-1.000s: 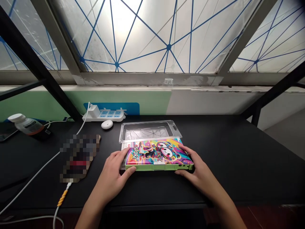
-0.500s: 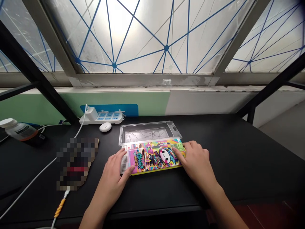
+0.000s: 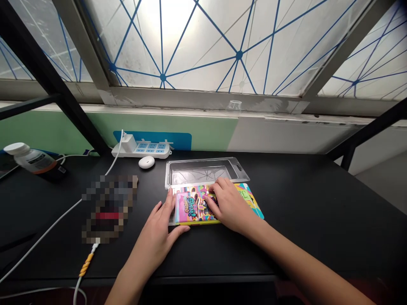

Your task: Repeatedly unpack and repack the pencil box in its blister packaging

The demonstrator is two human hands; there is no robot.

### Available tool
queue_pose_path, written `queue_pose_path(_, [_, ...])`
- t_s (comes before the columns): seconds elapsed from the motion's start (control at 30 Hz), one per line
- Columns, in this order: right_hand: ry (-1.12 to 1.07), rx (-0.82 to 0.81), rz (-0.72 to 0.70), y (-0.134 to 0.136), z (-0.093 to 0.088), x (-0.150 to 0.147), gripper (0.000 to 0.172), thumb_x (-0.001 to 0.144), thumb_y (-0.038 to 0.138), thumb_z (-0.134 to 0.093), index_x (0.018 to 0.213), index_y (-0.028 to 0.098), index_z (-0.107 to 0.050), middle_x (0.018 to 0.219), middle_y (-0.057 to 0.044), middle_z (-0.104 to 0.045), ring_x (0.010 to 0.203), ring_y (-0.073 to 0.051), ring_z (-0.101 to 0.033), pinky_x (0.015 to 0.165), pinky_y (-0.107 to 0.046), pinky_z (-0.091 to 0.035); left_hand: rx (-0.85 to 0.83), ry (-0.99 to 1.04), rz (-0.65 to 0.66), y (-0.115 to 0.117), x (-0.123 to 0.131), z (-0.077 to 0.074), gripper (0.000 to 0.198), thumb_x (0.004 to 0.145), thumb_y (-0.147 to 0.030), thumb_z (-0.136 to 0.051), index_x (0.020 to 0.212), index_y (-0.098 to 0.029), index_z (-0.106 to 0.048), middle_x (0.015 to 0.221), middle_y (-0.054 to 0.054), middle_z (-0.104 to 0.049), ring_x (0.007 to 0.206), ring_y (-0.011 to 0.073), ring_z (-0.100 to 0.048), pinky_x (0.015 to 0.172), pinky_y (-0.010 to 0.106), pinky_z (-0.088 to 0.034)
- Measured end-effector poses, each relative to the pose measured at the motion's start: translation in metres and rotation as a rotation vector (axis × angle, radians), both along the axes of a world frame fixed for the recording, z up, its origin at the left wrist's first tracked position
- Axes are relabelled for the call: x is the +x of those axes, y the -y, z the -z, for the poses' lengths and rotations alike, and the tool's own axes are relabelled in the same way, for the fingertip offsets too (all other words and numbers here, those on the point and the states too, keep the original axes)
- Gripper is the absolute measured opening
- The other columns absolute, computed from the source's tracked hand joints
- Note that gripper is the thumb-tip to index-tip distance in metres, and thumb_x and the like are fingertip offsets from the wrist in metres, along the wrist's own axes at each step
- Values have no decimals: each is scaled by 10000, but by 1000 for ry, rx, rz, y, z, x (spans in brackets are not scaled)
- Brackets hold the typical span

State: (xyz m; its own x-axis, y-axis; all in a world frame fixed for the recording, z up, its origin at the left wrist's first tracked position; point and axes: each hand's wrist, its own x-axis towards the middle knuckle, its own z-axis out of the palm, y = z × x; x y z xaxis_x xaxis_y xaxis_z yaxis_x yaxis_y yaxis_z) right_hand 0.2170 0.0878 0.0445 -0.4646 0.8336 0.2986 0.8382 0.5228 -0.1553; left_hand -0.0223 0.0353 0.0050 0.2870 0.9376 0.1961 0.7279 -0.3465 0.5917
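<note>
A flat, colourful cartoon-printed case (image 3: 192, 208) lies on the black desk with its purple, lettered end to the left. Beneath and behind it is a printed backing with a clear left edge. My left hand (image 3: 159, 226) rests against the left end, fingers stretched and thumb apart along the front edge. Across the middle of the case lies my right hand (image 3: 230, 207), fingers bent and thumb pressing on the printed face, covering much of the character. Touching the back edge is a clear plastic tray (image 3: 206, 173).
A phone-like blurred object (image 3: 108, 212) with a white cable (image 3: 85, 267) lies left. Behind it are a white earbud case (image 3: 146, 162) and a power strip (image 3: 149, 149). A bottle (image 3: 34, 163) stands far left. Black posts (image 3: 341, 140) flank the desk below the window.
My right hand has slid left from the right end of the case to its middle, uncovering that end. My left thumb has moved off the printed face toward the front edge. The view has shifted slightly.
</note>
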Motion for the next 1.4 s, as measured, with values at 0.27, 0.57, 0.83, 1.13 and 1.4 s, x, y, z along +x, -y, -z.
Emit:
queue_pose_path(0.27, [-90, 133, 14, -5, 3, -2, 182, 1003, 327, -441, 957, 175, -531, 996, -139, -525, 949, -290, -498, 840, -453, -466, 14, -1, -7, 1, 2, -4, 827, 999, -349, -523, 1600, -296, 42, 1599, 153, -345, 1403, 294, -450, 1155, 528, -345])
queue_pose_path(0.57, [-181, 315, -199, 28, -19, 17, 67, 977, 298, -542, 1011, 244, -564, 1009, -85, -655, 935, -258, -614, 923, -478, -481, -153, 199, -77, 4, -10, -9, 544, 1066, -472, -201, 1534, -263, -383, 1594, 55, -376, 1484, 260, -311, 1215, 517, -249])
queue_pose_path(0.83, [-60, -268, -145, 59, -24, 95, 726, 754, 513, -795, 1405, 344, -521, 1528, -80, -476, 1377, -383, -455, 1043, -534, -495, -236, 62, -63, 2, -10, -10, 696, 982, -559, -467, 1580, -282, -245, 1634, 54, -271, 1504, 298, -250, 1207, 545, -240])
queue_pose_path(1.13, [-315, -317, 89, 36, 23, 130, 486, 907, 363, -637, 1388, 351, -565, 1426, -42, -595, 1364, -316, -490, 1106, -543, -438, -154, 155, -87, 3, -14, -1, 601, 1027, -558, -296, 1562, -283, -317, 1589, 43, -388, 1467, 284, -345, 1195, 507, -294])
queue_pose_path(1.4, [-371, -228, 168, 42, 34, 119, 668, 904, 439, -652, 1501, 299, -389, 1425, -111, -576, 1269, -310, -573, 1021, -509, -518, -147, 214, -65, 2, -13, 3, 750, 967, -697, -293, 1576, -258, -275, 1576, 93, -405, 1434, 321, -398, 1173, 511, -333])
